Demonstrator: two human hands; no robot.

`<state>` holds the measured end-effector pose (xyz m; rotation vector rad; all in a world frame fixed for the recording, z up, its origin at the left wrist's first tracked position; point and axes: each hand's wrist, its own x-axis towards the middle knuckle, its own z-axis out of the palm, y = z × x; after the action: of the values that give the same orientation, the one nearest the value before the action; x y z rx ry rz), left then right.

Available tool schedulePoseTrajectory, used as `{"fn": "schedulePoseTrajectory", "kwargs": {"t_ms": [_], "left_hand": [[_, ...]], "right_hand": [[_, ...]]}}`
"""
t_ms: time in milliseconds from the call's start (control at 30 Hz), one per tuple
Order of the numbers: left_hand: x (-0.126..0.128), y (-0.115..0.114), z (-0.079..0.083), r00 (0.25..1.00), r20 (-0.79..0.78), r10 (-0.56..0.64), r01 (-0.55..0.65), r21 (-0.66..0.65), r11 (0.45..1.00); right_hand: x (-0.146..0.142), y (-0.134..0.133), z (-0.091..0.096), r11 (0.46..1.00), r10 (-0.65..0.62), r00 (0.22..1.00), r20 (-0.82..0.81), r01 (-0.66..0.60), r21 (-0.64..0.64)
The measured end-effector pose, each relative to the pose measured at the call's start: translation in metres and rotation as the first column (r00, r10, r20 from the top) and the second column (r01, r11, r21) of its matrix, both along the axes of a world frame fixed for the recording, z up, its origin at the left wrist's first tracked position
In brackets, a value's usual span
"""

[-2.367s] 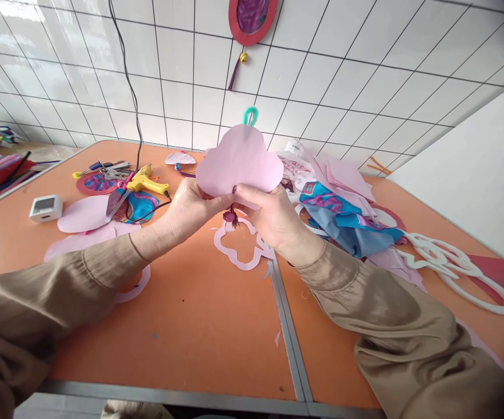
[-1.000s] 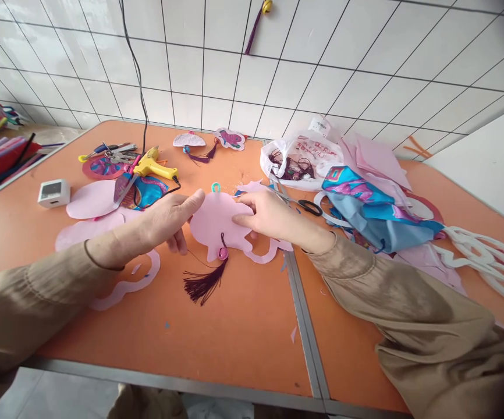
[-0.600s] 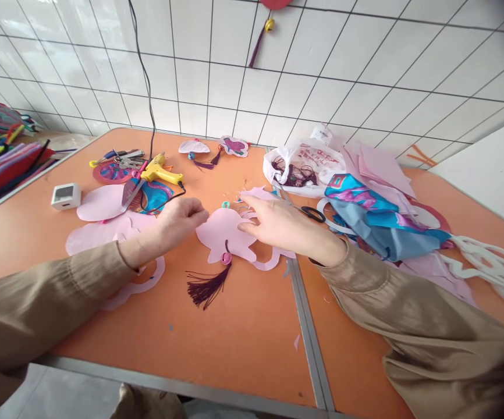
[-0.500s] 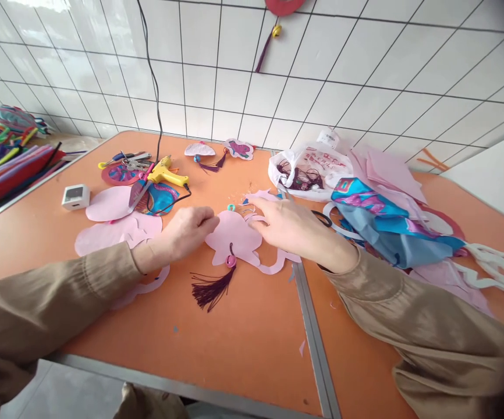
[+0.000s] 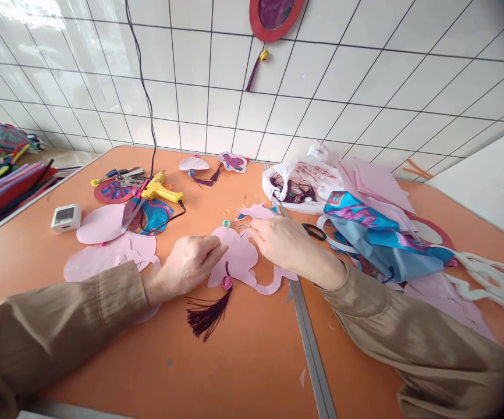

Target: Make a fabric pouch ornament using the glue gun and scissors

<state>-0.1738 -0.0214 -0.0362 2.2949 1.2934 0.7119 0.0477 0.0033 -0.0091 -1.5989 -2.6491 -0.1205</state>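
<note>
A pink flower-shaped paper cutout point(image 5: 238, 259) lies on the orange table, with a pink bell point(image 5: 227, 282) and a dark purple tassel point(image 5: 210, 311) at its lower edge. My left hand point(image 5: 188, 265) is closed, thumb against curled fingers, at the cutout's left edge. My right hand point(image 5: 284, 247) reaches to its upper right edge, fingertips drawn together beside thin paper curls; what they pinch, if anything, is hidden. Just above the cutout sits a small teal bead point(image 5: 226, 223). Pink paper scraps point(image 5: 256, 210) lie behind the right fingertips.
A yellow glue gun point(image 5: 160, 189) rests on blue patterned fabric at left, near a white box point(image 5: 66, 217). Black scissors handles point(image 5: 314, 231) lie right of my hand. Farther right are a plastic bag point(image 5: 313, 180) of tassels and blue cloth point(image 5: 378, 227). A metal strip point(image 5: 308, 343) divides the table.
The camera has tilted up, so the scene sits lower. My left hand has shifted slightly right and nearer over the cutout's edge. My right hand's fingertips have come closer together.
</note>
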Motion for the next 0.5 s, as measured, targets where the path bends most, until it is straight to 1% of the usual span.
{"fn": "schedulePoseTrajectory", "kwargs": {"t_ms": [100, 167, 233, 367, 500], "left_hand": [[-0.001, 0.0, 0.002, 1.0, 0.002, -0.016, 0.016, -0.015, 1.0], [-0.001, 0.001, 0.003, 1.0, 0.005, -0.025, 0.025, -0.027, 0.999], [-0.001, 0.003, 0.002, 1.0, 0.007, -0.027, 0.027, -0.016, 1.0], [-0.002, 0.007, -0.003, 0.998, -0.001, -0.055, 0.055, 0.069, 0.996], [-0.004, 0.007, -0.007, 0.994, -0.012, -0.113, 0.113, 0.166, 0.98]], "right_hand": [[-0.002, -0.002, 0.005, 0.999, -0.006, 1.0, 0.024, 0.007, -0.039], [-0.005, -0.005, 0.01, 0.995, -0.062, 0.997, 0.042, 0.065, -0.079], [-0.007, -0.007, 0.016, 0.991, -0.099, 0.994, 0.044, 0.102, -0.091], [-0.009, -0.01, 0.024, 0.992, -0.082, 0.996, 0.03, 0.085, -0.09], [-0.011, -0.013, 0.031, 0.985, -0.09, 0.996, 0.026, 0.093, -0.148]]}}
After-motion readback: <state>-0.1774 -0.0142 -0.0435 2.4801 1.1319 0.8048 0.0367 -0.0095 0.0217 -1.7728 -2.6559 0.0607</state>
